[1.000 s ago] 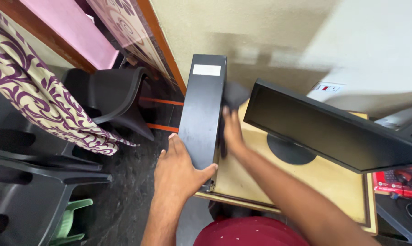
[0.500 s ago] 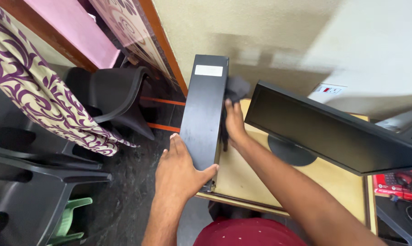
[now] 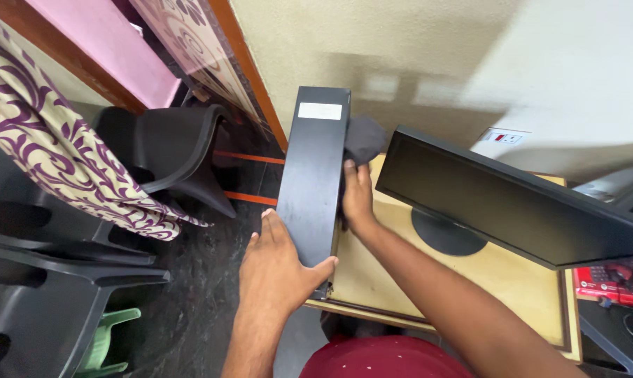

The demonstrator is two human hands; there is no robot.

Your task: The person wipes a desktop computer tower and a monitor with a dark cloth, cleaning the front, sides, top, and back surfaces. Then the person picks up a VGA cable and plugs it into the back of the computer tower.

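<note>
The computer case (image 3: 313, 175), a tall black box with a pale label on its top face, stands upright at the left edge of a light wooden desk (image 3: 512, 287), close to the wall. We see our left hand (image 3: 278, 269) clasping the near end of the case, fingers pressed together along the left side and the thumb hooked over the right edge. Our right hand (image 3: 358, 199) lies flat against the right side of the case, pressing a dark cloth (image 3: 363, 140) to it; its fingers appear close together, though the cloth hides their tips. Just right of the cloth, a black monitor (image 3: 512, 203) tilts on a round base. Left of the desk stand black plastic chairs (image 3: 169, 150), with a patterned purple and cream fabric (image 3: 64, 147) draped nearby and a wall socket (image 3: 502, 136) behind the monitor. We judge that the case, narrow and standing at the very edge of the desk, could tip toward the floor if the sideways push from the cloth outweighs the bracing grip. The elbow or cloth could also knock the monitor, which stands very near.
</note>
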